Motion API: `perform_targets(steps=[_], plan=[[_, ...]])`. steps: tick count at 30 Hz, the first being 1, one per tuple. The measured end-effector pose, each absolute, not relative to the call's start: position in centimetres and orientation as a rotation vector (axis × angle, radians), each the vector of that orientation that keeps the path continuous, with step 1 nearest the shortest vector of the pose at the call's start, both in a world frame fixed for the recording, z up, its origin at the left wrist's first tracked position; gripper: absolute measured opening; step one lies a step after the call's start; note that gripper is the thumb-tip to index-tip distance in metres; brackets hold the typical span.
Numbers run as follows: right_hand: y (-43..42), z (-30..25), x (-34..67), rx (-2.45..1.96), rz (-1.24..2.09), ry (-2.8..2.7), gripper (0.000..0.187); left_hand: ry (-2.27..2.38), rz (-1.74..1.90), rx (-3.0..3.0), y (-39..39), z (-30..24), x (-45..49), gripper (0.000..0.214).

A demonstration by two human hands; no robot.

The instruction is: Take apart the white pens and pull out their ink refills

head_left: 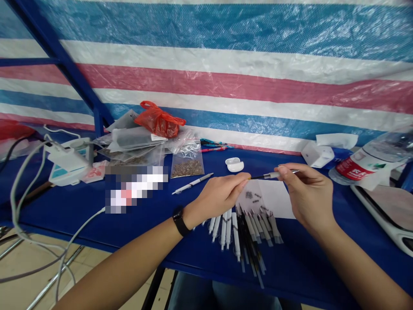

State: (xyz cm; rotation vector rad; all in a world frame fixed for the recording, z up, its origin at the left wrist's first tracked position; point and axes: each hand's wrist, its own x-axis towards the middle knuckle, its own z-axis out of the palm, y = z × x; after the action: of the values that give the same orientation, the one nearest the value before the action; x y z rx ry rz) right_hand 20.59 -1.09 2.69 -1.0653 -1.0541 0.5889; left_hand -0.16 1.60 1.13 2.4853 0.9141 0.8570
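Watching from the side here: the left hand [222, 190] has one end of a dark refill [257, 177] pinched in its fingertips, and the right hand [312, 194] grips a pale pen tip section [272, 175] at the other end. So the refill is up in the air between the hands. Can't tell how far in it sits. If they go out of line, I reckon it could bend or pop loose. Just below the hands, tiny dark bits [249, 195], springs maybe, lie loose on white paper [279, 202]; a brushing finger could scatter them. The white barrels [236, 234] and loose refills [248, 237], nearer the wearer, sit by the table [303, 258] edge, so a careless forearm might roll some off.
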Motion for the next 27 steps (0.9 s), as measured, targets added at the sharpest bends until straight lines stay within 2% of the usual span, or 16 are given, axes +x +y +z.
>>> perform_targets(steps=[14, 27], plan=[[-0.9, 3.2, 21.2, -1.102, 0.426, -1.071, 0.020, 0.960, 0.902, 2.382, 2.1, 0.7, -0.3, 0.032], [0.4, 3.5, 23.2, -1.010, 0.564, -0.907, 0.020, 0.973, 0.921, 2.293, 2.3, 0.3, -0.2, 0.033]])
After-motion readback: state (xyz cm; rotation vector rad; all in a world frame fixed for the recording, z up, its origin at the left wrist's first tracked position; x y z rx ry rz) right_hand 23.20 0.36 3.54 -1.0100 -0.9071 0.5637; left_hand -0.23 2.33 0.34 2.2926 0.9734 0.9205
